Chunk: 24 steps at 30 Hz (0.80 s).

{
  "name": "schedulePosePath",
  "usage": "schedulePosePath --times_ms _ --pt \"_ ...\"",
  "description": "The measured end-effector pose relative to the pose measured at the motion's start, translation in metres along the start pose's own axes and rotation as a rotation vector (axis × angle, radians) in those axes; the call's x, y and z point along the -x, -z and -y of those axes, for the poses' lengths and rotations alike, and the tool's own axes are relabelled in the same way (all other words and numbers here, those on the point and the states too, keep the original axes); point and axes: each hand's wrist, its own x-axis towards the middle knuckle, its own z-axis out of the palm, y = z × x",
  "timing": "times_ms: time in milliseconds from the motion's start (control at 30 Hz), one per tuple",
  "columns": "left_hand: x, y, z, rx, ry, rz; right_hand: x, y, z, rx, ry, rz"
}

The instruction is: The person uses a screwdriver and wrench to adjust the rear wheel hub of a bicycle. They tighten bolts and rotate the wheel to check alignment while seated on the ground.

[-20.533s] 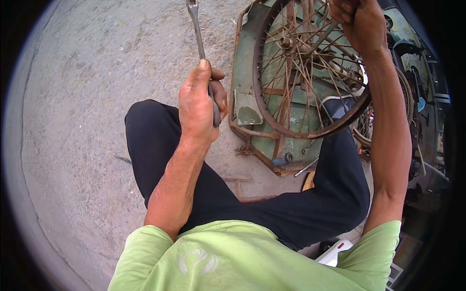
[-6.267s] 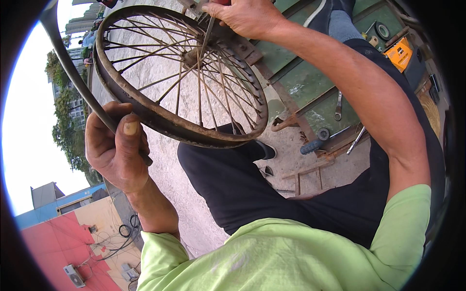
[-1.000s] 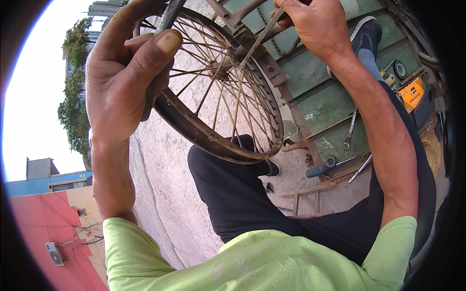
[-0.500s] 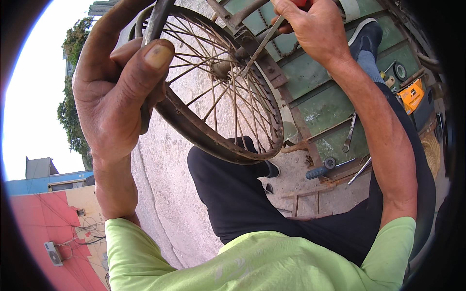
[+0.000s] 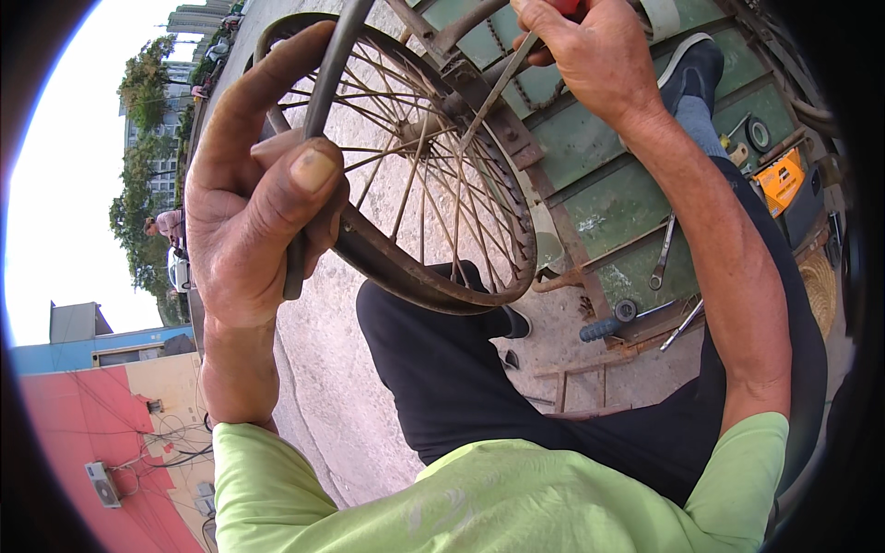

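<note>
My left hand [image 5: 253,217] is closed around a dark grey, slightly bent bar-like piece [image 5: 330,78]. It runs from the top edge down through my fingers, and its lower end sticks out below my palm; its exact kind does not show. My right hand [image 5: 599,60], at the top, grips a red-handled tool [image 5: 564,5] mostly hidden by the fingers and the picture's edge. From beside those fingers a thin, flat metal strip [image 5: 498,97] slants down toward the hub. Behind my left hand stands a rusty spoked wheel [image 5: 433,286] without a visible tyre, mounted on a metal frame [image 5: 505,129].
Green slatted panels [image 5: 613,203] lie right of the wheel, with a wrench [image 5: 664,253] on them. Nearby are a blue-handled tool [image 5: 604,329], an orange box [image 5: 782,182] and a small black wheel [image 5: 759,135]. A chain [image 5: 525,88] hangs by the frame. My knee [image 5: 392,318] is under the wheel.
My left hand has shifted right and slightly down with the dark bar-like piece, which now overlaps the wheel's rim and spokes. My right hand is almost unmoved.
</note>
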Motion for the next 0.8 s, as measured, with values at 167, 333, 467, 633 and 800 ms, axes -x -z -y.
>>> schedulePosePath --times_ms 167,333,467,633,800 --pt "0.021 -0.021 -0.004 0.058 0.116 -0.033 0.000 0.002 -0.002 0.084 0.033 -0.016" --pt "0.022 -0.012 -0.008 0.096 -0.016 -0.060 0.001 0.003 -0.006 0.046 0.016 0.018" --pt "0.023 0.000 -0.006 0.095 -0.095 -0.046 0.000 0.003 -0.006 0.105 0.019 0.011" --pt "0.031 0.007 0.000 0.198 -0.117 -0.154 0.000 0.003 -0.008 0.091 0.007 0.018" --pt "0.039 0.015 0.002 0.261 -0.120 -0.210 0.001 0.002 -0.012 0.094 0.028 0.000"
